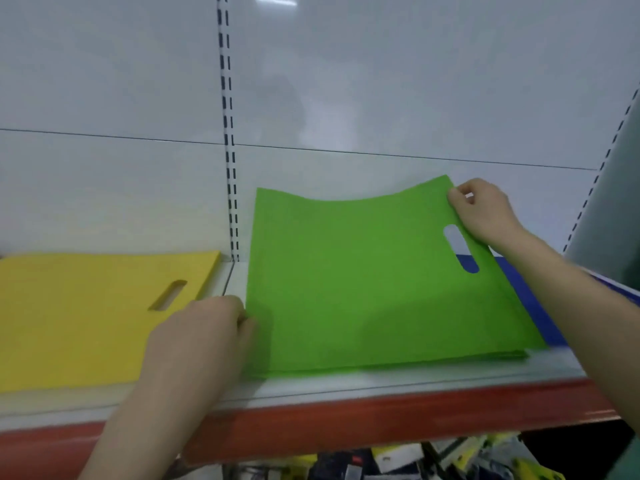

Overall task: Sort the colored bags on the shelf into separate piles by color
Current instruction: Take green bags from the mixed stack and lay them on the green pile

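A flat green bag point(363, 275) with a slot handle lies on top of a green pile in the middle of the shelf point(381, 384), its far edge lifted. My right hand point(481, 211) pinches its far right corner. My left hand point(204, 336) grips its near left edge. A pile of yellow bags point(79, 317) lies flat to the left, apart from the green ones. A blue bag point(540, 306) shows under the green bag's right side and through the handle slot.
The shelf has a red front edge point(346, 427) and a white back panel with a slotted upright point(230, 168). A grey side panel point(609, 220) stands at the right. Mixed packaged goods point(433, 459) lie on the level below.
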`<state>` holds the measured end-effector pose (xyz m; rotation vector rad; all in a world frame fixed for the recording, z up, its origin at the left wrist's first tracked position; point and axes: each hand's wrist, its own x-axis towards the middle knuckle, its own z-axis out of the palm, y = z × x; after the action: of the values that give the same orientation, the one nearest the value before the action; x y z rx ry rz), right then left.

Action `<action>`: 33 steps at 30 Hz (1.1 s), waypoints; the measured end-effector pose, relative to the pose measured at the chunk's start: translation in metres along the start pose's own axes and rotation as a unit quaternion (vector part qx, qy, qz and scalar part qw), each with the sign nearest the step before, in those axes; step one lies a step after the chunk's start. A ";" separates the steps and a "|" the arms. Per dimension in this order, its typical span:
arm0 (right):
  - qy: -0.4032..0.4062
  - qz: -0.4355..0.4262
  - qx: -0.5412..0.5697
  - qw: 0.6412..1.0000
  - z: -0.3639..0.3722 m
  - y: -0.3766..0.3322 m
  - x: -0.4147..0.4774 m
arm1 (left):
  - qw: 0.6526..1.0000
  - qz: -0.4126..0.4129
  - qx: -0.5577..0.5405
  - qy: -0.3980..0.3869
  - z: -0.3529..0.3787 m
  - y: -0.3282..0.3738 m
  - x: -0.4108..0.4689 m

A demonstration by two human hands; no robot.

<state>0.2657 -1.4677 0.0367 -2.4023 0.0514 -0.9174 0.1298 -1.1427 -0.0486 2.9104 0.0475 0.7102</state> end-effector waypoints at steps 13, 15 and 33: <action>-0.215 -0.040 -0.282 0.934 0.067 0.057 -0.015 | 0.992 -0.028 0.083 -0.092 0.007 0.014 0.000; -0.210 -0.051 -0.303 0.928 0.068 0.058 -0.016 | 0.991 -0.031 0.089 -0.090 0.006 0.016 -0.001; -0.178 -0.142 -0.098 0.969 0.053 -0.012 -0.018 | 0.992 -0.084 0.009 0.091 -0.014 0.023 -0.027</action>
<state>0.2833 -1.4271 -0.0001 -2.7740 -0.3623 -0.6081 0.0995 -1.1658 -0.0454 2.8058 0.3147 0.9463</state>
